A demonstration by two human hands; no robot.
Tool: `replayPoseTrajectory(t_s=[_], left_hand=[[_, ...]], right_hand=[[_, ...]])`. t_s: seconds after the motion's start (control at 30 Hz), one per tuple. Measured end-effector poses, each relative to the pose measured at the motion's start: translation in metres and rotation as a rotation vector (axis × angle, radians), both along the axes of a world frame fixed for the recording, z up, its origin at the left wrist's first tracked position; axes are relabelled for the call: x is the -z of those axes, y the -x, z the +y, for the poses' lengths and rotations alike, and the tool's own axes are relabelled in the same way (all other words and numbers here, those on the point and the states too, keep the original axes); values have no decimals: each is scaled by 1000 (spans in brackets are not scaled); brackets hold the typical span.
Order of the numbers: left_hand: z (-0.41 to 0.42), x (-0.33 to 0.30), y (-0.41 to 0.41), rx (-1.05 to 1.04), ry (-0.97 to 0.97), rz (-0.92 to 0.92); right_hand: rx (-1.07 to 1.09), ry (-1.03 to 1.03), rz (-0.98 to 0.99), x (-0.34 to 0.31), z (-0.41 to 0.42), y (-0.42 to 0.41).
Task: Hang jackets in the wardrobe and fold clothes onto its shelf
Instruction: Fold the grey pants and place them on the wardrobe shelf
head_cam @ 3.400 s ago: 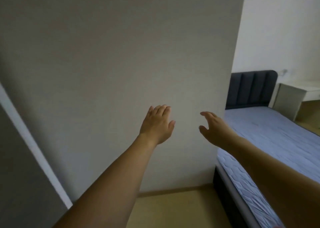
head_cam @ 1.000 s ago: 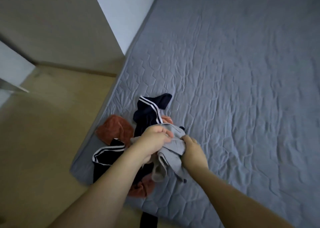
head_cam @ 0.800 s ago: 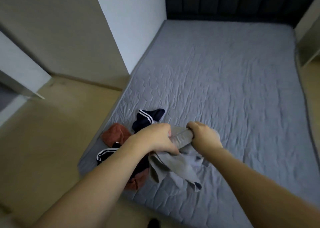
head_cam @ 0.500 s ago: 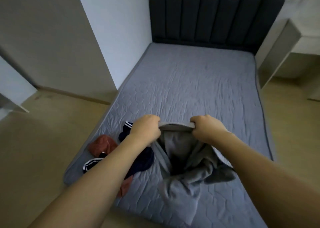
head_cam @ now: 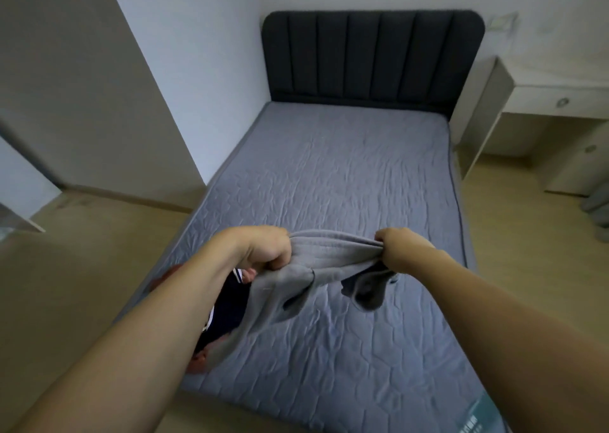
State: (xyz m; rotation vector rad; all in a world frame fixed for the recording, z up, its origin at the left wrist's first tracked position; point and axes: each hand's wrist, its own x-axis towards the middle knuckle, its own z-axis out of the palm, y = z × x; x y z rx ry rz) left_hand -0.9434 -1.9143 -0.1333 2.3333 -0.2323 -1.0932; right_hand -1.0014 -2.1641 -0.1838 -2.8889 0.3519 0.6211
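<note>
Both hands hold a grey top above the bed; the left grip and the right grip squeeze its edge. A dark pile lies under the left arm.

A bed is set lengthwise in the middle of the room, covered by a grey quilted mattress cover marked with a hexagonal stitch pattern. A dark padded headboard with vertical channels is placed against a pale wall. A light wood floor is seen on both sides. A white desk (with round drawer knobs) is stood to the right of the headboard. Soft, dim light is spread evenly.
</note>
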Motion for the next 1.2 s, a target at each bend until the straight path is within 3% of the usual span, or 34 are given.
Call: replayPoseTrajectory(t_s=[0.1, 0.23, 0.37, 0.5, 0.6, 0.7, 0.8, 0.9, 0.97, 1.03, 1.13, 1.2], left_hand=[[-3, -13, 11, -50, -38, 97], [-4, -19, 5, -61, -244, 252], [-12, 13, -23, -39, -365, 312], [-36, 108, -77, -13, -585, 315], [-60, 224, -121, 76, -722, 241], [-83, 361, -158, 200, -709, -133], [-93, 505, -179, 28, -611, -413], [-96, 635, -183, -214, -435, -407], [-90, 694, -182, -339, -433, -417], [-85, 730, -188, -402, -439, -539], [-89, 752, -210, -485, -243, -742], [-93, 751, -223, -539, -89, -790]], right_hand=[[-16, 77, 250, -12, -21, 13], [18, 28, 658, -36, -39, 11], [-151, 173, 598, -23, -45, -17], [-256, 303, 618, 79, -55, -62], [-144, 266, 485, 208, -77, -94], [19, 236, 276, 344, -98, -124], [23, 275, 83, 473, -122, -141], [249, 103, 9, 580, -151, -138], [326, -27, -24, 630, -165, -136], [389, -125, -139, 658, -173, -140], [576, -515, -324, 665, -179, -153], [609, -608, -369, 657, -179, -165]])
